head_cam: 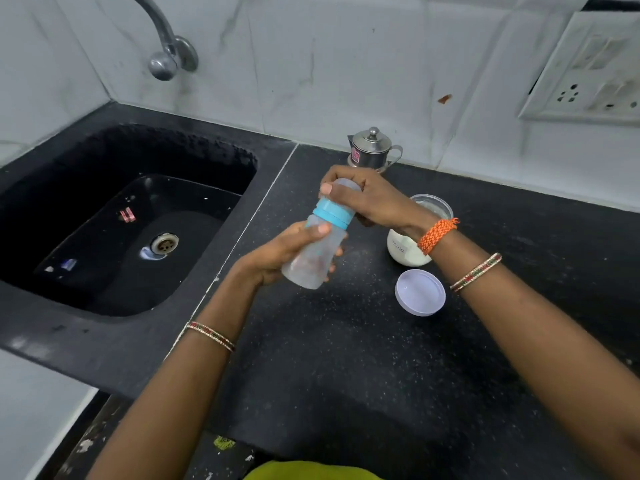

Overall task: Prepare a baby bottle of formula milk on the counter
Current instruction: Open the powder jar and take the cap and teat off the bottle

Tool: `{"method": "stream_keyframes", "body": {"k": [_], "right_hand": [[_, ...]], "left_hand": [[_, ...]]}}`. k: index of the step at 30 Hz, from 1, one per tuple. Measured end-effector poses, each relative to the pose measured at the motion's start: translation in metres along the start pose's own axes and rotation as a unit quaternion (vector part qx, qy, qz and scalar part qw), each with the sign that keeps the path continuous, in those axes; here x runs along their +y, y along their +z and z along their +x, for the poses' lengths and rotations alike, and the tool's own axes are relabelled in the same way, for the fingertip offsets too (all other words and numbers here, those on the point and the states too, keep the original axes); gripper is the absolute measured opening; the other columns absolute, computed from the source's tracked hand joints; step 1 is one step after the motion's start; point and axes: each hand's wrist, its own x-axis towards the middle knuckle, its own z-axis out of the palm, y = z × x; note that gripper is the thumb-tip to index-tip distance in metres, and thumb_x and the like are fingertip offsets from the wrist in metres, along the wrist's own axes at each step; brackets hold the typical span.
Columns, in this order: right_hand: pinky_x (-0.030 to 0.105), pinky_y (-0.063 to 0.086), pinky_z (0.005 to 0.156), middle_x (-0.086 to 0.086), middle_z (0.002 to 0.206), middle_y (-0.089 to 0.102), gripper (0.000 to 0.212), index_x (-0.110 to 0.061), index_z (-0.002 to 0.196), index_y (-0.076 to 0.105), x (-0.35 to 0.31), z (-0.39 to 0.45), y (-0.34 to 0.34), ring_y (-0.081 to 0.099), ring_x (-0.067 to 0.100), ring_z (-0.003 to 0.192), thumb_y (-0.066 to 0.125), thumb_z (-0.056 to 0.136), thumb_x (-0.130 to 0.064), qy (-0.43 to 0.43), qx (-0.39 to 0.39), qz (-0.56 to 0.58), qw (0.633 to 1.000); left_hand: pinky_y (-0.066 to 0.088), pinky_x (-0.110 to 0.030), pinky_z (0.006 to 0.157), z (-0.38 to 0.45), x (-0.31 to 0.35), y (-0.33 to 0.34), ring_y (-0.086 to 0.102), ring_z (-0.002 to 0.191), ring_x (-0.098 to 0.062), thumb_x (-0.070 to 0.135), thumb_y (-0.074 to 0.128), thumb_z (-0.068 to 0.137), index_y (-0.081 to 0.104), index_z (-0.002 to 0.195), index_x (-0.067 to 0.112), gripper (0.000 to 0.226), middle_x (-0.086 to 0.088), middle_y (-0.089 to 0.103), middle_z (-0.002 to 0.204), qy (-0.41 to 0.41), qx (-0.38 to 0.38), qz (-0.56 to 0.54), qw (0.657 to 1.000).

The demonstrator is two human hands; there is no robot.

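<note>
The baby bottle (313, 252) is held tilted above the table (346, 358), left hand (277, 254) wrapped around its body, right hand (367, 199) closed over its cap. Beneath the right wrist lies an open powder jar (408, 254), its lid (419, 292) just beside; a steel pot (372, 148) stands at the back edge.

A clear baby bottle (313, 258) with a blue collar (333, 213) is held tilted above a black counter (346, 358), gripped by the left hand (277, 258) at the body and the right hand (367, 199) over the cap. An open jar of white powder (408, 251) and its lid (420, 292) are seen at 3 o'clock of the bottle, a black sink (121, 220) at 9 o'clock.
</note>
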Motion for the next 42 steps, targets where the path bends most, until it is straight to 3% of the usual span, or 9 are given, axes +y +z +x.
{"method": "stream_keyframes", "body": {"k": [5, 8, 13, 20, 23, 27, 30, 34, 42], "right_hand": [[0.027, 0.058, 0.055, -0.005, 0.110, 0.061, 0.031, -0.017, 0.116, 0.054, 0.004, 0.001, -0.018, 0.067, 0.021, 0.084, 0.061, 0.089, -0.004, 0.011, -0.145, 0.101, 0.984], [0.028, 0.055, 0.067, 0.002, 0.112, 0.056, 0.036, -0.011, 0.115, 0.049, 0.020, 0.009, -0.014, 0.061, 0.020, 0.091, 0.063, 0.084, 0.002, 0.033, -0.041, -0.068, 0.996], [0.041, 0.046, 0.078, 0.010, 0.116, 0.057, 0.044, -0.015, 0.115, 0.041, 0.056, 0.009, 0.009, 0.058, 0.033, 0.101, 0.066, 0.081, -0.028, 0.148, -0.003, -0.379, 0.913], [0.045, 0.047, 0.087, 0.012, 0.132, 0.045, 0.052, -0.014, 0.133, 0.043, 0.060, 0.004, 0.028, 0.048, 0.032, 0.117, 0.059, 0.085, -0.028, 0.178, 0.043, -0.426, 0.886], [0.039, 0.053, 0.076, 0.003, 0.097, 0.064, 0.034, -0.018, 0.098, 0.058, 0.040, -0.001, 0.041, 0.062, 0.020, 0.088, 0.053, 0.083, -0.049, 0.135, 0.262, -0.221, 0.930], [0.043, 0.056, 0.075, 0.006, 0.082, 0.071, 0.068, -0.021, 0.072, 0.063, 0.018, 0.002, 0.056, 0.068, 0.025, 0.076, 0.042, 0.062, -0.085, 0.254, 0.200, -0.038, 0.946], [0.040, 0.055, 0.078, 0.004, 0.086, 0.071, 0.057, -0.017, 0.080, 0.069, 0.020, 0.001, 0.059, 0.067, 0.022, 0.082, 0.055, 0.062, -0.069, 0.274, 0.236, -0.005, 0.932], [0.038, 0.052, 0.077, 0.005, 0.083, 0.070, 0.049, -0.011, 0.077, 0.068, 0.024, -0.008, 0.058, 0.065, 0.023, 0.085, 0.057, 0.059, -0.056, 0.280, 0.286, 0.025, 0.916], [0.045, 0.043, 0.056, 0.020, 0.055, 0.050, 0.047, 0.012, 0.058, 0.049, 0.009, -0.032, 0.055, 0.050, 0.029, 0.055, 0.057, 0.071, -0.033, 0.121, 0.296, 0.073, 0.945]], "left_hand": [[0.056, -0.031, 0.059, -0.016, -0.026, -0.023, 0.063, 0.062, -0.015, 0.049, 0.086, 0.053, 0.066, 0.102, 0.011, 0.065, -0.003, 0.065, 0.077, -0.035, -0.061, -0.231, 0.970], [0.057, -0.034, 0.063, -0.016, -0.031, -0.025, 0.065, 0.069, -0.017, 0.052, 0.083, 0.054, 0.059, 0.110, 0.013, 0.072, -0.001, 0.066, 0.084, -0.038, 0.050, -0.130, 0.989], [0.056, -0.031, 0.066, -0.011, -0.031, -0.018, 0.066, 0.070, -0.016, 0.038, 0.072, 0.078, 0.058, 0.103, 0.015, 0.037, -0.002, 0.068, 0.087, -0.001, 0.214, 0.023, 0.977], [0.045, -0.017, 0.064, -0.002, -0.030, -0.006, 0.060, 0.083, -0.007, 0.038, 0.073, 0.078, 0.053, 0.103, 0.026, 0.035, 0.009, 0.060, 0.091, 0.006, 0.309, 0.207, 0.928], [0.051, -0.029, 0.070, 0.001, -0.025, 0.004, 0.062, 0.086, -0.014, 0.045, 0.074, 0.074, 0.049, 0.102, 0.026, 0.042, 0.008, 0.061, 0.092, 0.022, 0.384, 0.306, 0.871], [0.042, -0.034, 0.063, 0.006, -0.011, 0.033, 0.064, 0.083, -0.026, 0.053, 0.066, 0.072, 0.049, 0.097, 0.019, 0.045, 0.001, 0.065, 0.089, 0.045, 0.459, 0.519, 0.720], [0.039, -0.034, 0.064, 0.009, -0.008, 0.055, 0.064, 0.087, -0.030, 0.050, 0.065, 0.076, 0.050, 0.106, 0.008, 0.053, -0.008, 0.066, 0.098, 0.038, 0.443, 0.572, 0.689], [0.035, -0.032, 0.063, 0.002, 0.004, 0.061, 0.063, 0.082, -0.036, 0.042, 0.067, 0.075, 0.050, 0.090, 0.008, 0.041, -0.012, 0.067, 0.090, 0.017, 0.389, 0.579, 0.717], [0.050, -0.034, 0.063, -0.018, 0.034, 0.051, 0.066, 0.071, -0.018, 0.045, 0.075, 0.059, 0.064, 0.083, 0.013, 0.041, -0.003, 0.069, 0.078, -0.075, 0.212, 0.363, 0.904]]}}
